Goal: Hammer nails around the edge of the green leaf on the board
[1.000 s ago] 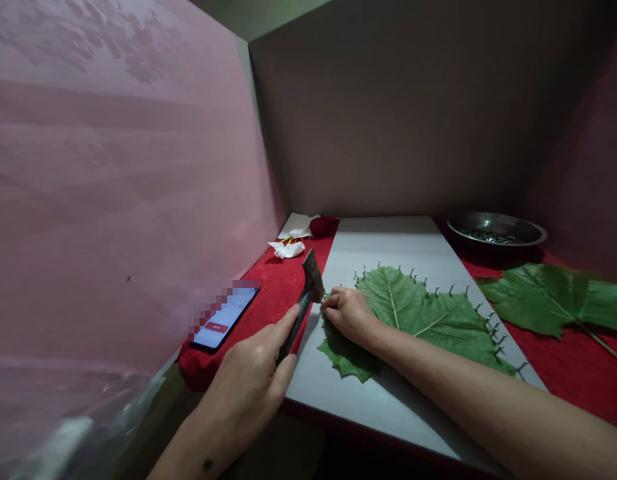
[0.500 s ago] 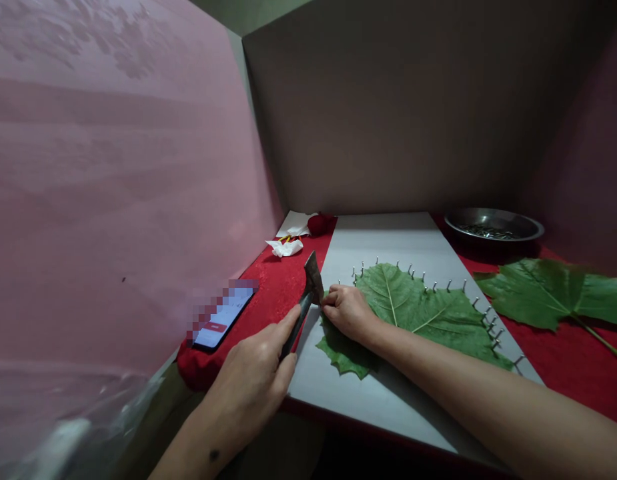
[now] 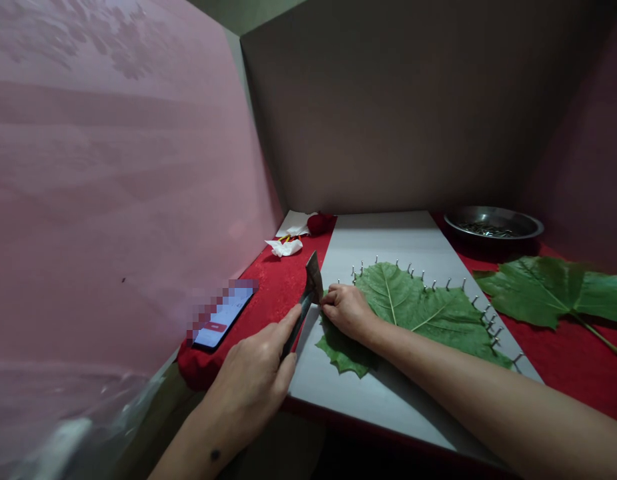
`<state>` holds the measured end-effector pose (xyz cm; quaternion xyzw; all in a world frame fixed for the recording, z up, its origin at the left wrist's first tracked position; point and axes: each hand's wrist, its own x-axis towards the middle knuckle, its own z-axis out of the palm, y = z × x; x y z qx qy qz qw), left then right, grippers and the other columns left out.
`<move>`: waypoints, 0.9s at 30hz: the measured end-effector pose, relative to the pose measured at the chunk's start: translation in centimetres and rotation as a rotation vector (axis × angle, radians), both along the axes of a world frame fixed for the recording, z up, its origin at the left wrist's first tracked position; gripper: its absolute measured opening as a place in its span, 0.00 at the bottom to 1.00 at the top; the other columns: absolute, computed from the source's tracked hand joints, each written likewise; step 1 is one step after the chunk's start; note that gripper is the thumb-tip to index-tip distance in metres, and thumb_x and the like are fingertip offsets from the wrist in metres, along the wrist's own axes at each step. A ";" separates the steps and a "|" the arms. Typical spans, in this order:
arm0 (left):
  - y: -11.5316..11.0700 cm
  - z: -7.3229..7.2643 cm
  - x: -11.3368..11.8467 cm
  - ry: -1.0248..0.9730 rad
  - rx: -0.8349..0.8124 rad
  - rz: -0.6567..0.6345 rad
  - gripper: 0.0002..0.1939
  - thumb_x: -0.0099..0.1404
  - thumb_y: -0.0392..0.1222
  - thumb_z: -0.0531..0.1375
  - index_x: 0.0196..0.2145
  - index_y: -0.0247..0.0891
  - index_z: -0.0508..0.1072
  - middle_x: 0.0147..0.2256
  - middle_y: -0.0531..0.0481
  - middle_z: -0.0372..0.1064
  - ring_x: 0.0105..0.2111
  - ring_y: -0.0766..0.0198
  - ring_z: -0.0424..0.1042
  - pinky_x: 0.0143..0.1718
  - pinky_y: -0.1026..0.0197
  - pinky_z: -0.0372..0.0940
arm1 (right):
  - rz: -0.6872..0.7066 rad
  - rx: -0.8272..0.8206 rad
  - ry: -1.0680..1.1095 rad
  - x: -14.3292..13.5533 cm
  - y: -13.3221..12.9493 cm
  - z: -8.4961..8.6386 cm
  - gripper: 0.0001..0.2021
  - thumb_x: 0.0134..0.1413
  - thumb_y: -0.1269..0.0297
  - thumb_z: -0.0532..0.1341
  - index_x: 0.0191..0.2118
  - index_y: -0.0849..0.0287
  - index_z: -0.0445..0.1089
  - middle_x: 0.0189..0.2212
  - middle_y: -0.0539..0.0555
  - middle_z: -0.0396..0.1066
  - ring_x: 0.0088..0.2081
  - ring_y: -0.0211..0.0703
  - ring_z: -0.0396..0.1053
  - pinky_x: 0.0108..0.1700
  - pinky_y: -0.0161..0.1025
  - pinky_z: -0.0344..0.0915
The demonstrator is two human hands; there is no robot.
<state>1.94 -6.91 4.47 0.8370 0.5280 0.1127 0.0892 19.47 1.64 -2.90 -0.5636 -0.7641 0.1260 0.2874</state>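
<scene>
My left hand is wrapped round the dark handle of a hammer. The hammer's metal head is up against the fingertips of my right hand. Those fingertips are pinched together at the left edge of a large green leaf, and whatever they hold is hidden. The leaf lies on a white board, partly covered by my right hand and forearm. Several nails stand along its top and right edges, some of them leaning.
A steel bowl of nails stands at the back right, behind a second leaf on red cloth. To the left are a phone, crumpled tissue and a dark red ball-shaped thing. Panels rise at the back and sides.
</scene>
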 end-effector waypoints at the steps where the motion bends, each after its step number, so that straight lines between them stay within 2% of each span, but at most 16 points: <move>1: 0.0 0.0 0.0 -0.004 0.000 0.001 0.28 0.63 0.37 0.48 0.62 0.38 0.53 0.48 0.41 0.70 0.48 0.54 0.70 0.50 0.49 0.63 | 0.000 -0.001 -0.001 0.0 0.0 0.0 0.12 0.48 0.73 0.56 0.29 0.55 0.78 0.29 0.52 0.73 0.31 0.37 0.67 0.34 0.32 0.58; 10: 0.2 -0.3 0.0 0.005 0.017 0.011 0.28 0.63 0.38 0.48 0.62 0.37 0.54 0.51 0.40 0.69 0.49 0.53 0.69 0.50 0.48 0.63 | 0.005 0.000 -0.010 0.1 0.1 -0.1 0.12 0.48 0.72 0.55 0.28 0.56 0.77 0.28 0.52 0.72 0.30 0.38 0.66 0.34 0.32 0.57; 14: 0.3 -0.3 -0.1 -0.032 0.041 -0.014 0.28 0.63 0.37 0.49 0.61 0.35 0.55 0.50 0.41 0.70 0.48 0.56 0.70 0.49 0.53 0.65 | 0.000 -0.021 -0.011 0.1 0.0 0.2 0.12 0.48 0.72 0.55 0.29 0.56 0.77 0.29 0.52 0.72 0.30 0.37 0.66 0.34 0.32 0.57; 20: -0.2 0.7 0.2 -0.180 0.264 -0.063 0.26 0.63 0.39 0.52 0.59 0.35 0.59 0.49 0.45 0.72 0.45 0.61 0.72 0.46 0.63 0.66 | -0.013 -0.034 -0.008 0.0 -0.1 0.3 0.13 0.49 0.72 0.55 0.28 0.55 0.77 0.29 0.51 0.73 0.31 0.37 0.67 0.34 0.31 0.57; 23: -0.2 0.4 0.5 -0.153 0.283 -0.073 0.26 0.63 0.39 0.52 0.59 0.32 0.60 0.50 0.41 0.71 0.44 0.58 0.73 0.46 0.60 0.67 | -0.016 -0.031 -0.007 0.0 -0.1 0.3 0.12 0.49 0.72 0.55 0.29 0.55 0.77 0.29 0.51 0.73 0.31 0.37 0.67 0.34 0.31 0.57; 27: 0.4 -0.4 0.7 0.020 0.126 -0.038 0.28 0.63 0.37 0.49 0.60 0.30 0.57 0.48 0.37 0.72 0.46 0.53 0.72 0.45 0.51 0.67 | -0.040 -0.043 -0.013 -0.1 -0.2 0.3 0.11 0.48 0.71 0.56 0.29 0.55 0.77 0.31 0.52 0.73 0.33 0.38 0.68 0.34 0.32 0.57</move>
